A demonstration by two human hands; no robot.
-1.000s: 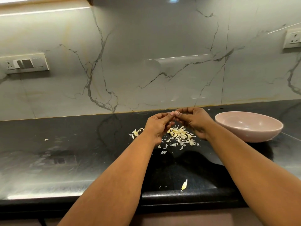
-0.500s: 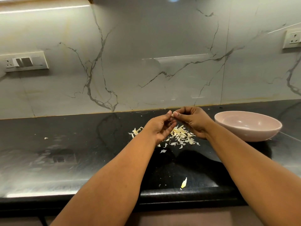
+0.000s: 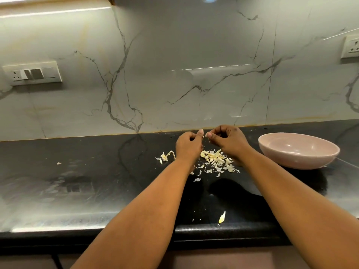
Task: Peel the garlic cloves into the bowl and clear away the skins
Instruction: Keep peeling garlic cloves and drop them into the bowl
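Above the black tabletop (image 3: 97, 191), near its back edge, the left hand (image 3: 189, 146) and the right hand (image 3: 230, 143) are raised close together, almost touching at the tips. Both hands have the fingers curled. Between the left thumb and the right fingertips a small pale piece (image 3: 205, 135) is visible; it looks like a garlic clove or a bit of its skin, but it is too small to tell which. The right hand pinches it, and the left hand seems to pinch it also from the other side.

Directly under the hands lies a pile of garlic skins (image 3: 215, 160), pale yellow and white, spread on the tabletop. Just to the left of the left hand is a small separate bit with a thin stem (image 3: 166, 156). Closer to the person, between the two forearms, one single skin (image 3: 222, 217) lies near the front edge.

To the right of the right hand, near it but not touching, stands a pink bowl (image 3: 299, 152). What it holds cannot be seen from this angle.

Behind the hands rises a marble wall (image 3: 174, 65) with a switch panel (image 3: 32, 73) far to the left.
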